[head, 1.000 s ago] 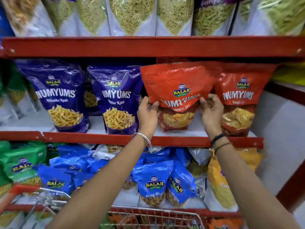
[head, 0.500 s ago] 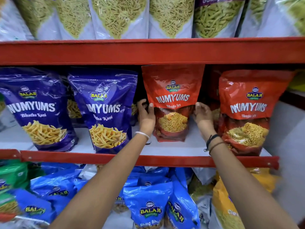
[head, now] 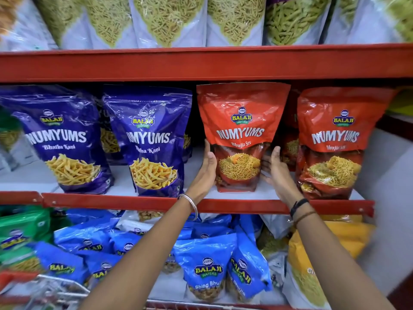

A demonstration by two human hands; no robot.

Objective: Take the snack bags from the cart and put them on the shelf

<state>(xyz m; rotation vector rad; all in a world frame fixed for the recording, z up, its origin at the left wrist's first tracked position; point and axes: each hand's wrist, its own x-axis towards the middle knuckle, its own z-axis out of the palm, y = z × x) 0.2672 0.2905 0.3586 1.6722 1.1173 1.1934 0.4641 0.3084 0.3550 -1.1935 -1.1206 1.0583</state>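
Observation:
A red Numyums snack bag stands upright on the middle shelf, between a purple bag and another red bag. My left hand lies flat against its lower left side, thumb up along the edge. My right hand presses its lower right side with the fingers stretched out. The bag is held between both palms, its base resting on the shelf board. The cart's wire rim shows at the bottom left.
Two purple Numyums bags fill the left of the middle shelf. Pale bags of green sticks line the top shelf. Blue bags, green bags and a yellow bag crowd the lower shelf. A white wall closes the right side.
The red bag went from tilted and raised to upright on the shelf board. Both hands slid down from its upper part to its lower sides, and the view moved closer.

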